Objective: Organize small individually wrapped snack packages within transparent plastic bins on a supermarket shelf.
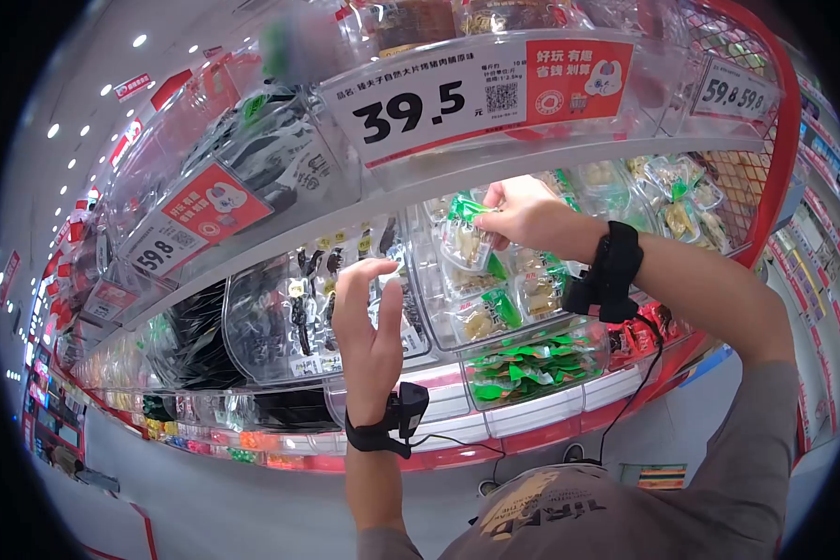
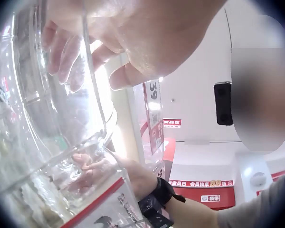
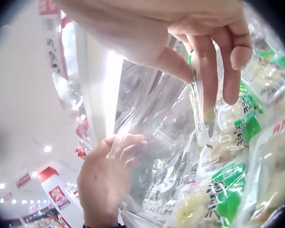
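In the head view my right hand pinches the green top of a small clear packet with pale food inside. The right wrist view shows thumb and fingers closed on that packet's edge. Under it lie several similar pale packets in a clear bin. My left hand is raised with its fingers loosely extended, holding nothing, in front of the neighbouring bin of dark-filled packets. In the left wrist view, clear plastic partly overlaps the left hand's fingers.
Above the hands runs a shelf edge with a large price card. A clear divider separates the two bins. Lower down sit green packets and red packets. Red wire mesh closes the right end.
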`<state>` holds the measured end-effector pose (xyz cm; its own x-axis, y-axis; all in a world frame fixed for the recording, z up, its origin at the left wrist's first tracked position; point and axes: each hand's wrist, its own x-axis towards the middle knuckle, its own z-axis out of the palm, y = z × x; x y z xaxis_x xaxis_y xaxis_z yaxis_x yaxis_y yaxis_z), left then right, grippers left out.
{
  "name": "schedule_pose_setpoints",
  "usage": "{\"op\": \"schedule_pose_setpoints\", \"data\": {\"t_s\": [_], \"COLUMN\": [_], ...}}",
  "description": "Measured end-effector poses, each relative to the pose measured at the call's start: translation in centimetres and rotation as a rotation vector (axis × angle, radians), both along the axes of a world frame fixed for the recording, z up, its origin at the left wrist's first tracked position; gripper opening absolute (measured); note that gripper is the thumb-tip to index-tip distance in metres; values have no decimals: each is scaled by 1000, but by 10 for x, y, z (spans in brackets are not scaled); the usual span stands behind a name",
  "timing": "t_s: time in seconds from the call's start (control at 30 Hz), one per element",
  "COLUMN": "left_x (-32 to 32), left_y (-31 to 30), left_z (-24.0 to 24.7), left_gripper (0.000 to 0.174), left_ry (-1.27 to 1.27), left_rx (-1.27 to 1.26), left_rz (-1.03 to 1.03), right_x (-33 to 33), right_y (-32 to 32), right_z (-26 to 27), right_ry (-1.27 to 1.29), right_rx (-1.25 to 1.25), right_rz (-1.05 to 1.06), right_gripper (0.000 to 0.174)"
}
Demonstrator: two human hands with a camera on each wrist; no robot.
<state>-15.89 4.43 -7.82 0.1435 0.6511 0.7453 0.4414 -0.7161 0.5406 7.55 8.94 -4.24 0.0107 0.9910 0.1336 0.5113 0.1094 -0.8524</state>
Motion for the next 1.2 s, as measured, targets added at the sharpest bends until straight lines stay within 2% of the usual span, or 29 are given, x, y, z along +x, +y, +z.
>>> {"op": "schedule_pose_setpoints", "data": {"t_s": [0.03,0.13,0.17,0.3,0.4,0.5,0.6,0.63,0.73,0.87,0.97,1.13,1.2], "left_x": [-1,4,6,5,3,2,3,4,4,2,1,1,0], "left_y": [2,2,2,1,3,6,6,5,4,5,5,6,5], "left_z": [-2,-7,-8,-8,-9,-10,-10,-10,-9,-9,-8,-8,-7], "left_gripper": [17,17,16,16,15,13,13,13,14,16,18,21,21], "left_ry": [27,77,92,91,89,90,95,88,92,103,106,106,94], "left_rx": [32,115,124,112,83,64,49,34,9,-23,-31,-34,-42], "left_rz": [24,104,125,136,107,82,78,89,86,81,74,74,61], "right_x": [-1,-4,-5,-12,-13,-13,-11,-10,-15,-17,-17,-25,-20], "right_y": [4,-2,-1,1,-5,-9,-17,-17,-16,-8,-1,-2,-13], "right_z": [4,11,12,19,17,9,11,9,20,19,7,9,10], "right_ry": [-58,-704,-755,-872,-884,-906,-947,-946,-876,-954,-866,-903,-878], "right_rx": [-223,-182,-199,-207,-169,-155,-52,13,-38,-67,-25,35,135], "right_rz": [19,98,123,155,236,167,209,224,295,371,394,471,456], "right_gripper": [20,26,31,31,30,28,29,35,37,48,49,51,52]}}
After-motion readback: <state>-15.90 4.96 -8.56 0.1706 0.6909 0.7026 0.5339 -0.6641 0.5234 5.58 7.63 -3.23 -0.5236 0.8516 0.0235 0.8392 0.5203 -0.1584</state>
